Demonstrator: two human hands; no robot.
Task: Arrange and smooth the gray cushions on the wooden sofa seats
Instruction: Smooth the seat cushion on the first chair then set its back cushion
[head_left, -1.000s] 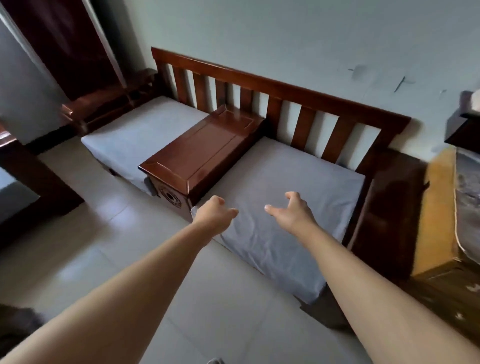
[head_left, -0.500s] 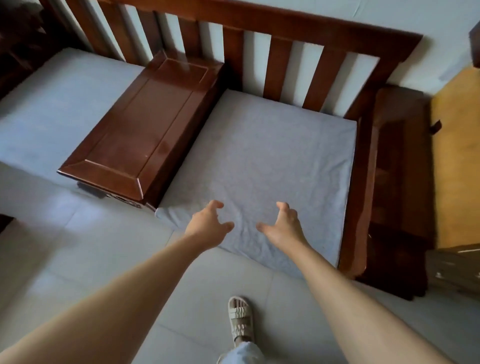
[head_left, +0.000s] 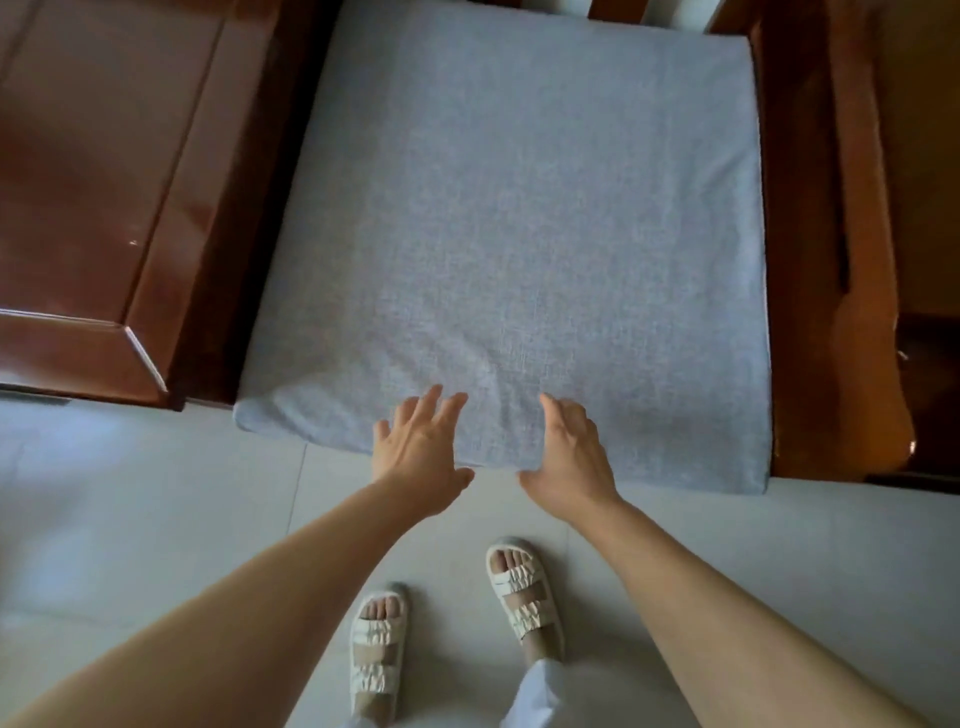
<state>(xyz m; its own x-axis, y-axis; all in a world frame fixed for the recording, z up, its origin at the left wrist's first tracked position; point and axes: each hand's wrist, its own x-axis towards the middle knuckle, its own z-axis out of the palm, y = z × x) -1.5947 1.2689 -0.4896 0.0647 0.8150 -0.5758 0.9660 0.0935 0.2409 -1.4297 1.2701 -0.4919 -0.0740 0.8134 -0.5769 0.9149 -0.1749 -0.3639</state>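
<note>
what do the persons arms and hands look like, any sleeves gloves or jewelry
Both forearms are bare, with no sleeves in view. The left hand and right hand wear no gloves, and no rings, watch or bracelets show. Nails look short and unpainted, though the picture is soft.

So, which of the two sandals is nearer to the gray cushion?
The sandal on the person's right foot: it stands farther forward, just behind the right hand, closer to the gray cushion than the other sandal.

Both forearms are bare, with no sleeves, watch or rings showing. The feet wear cream sandals (head_left: 524, 591) with ruched straps and tan bands; a pale trouser hem (head_left: 535, 693) covers one ankle.
</note>
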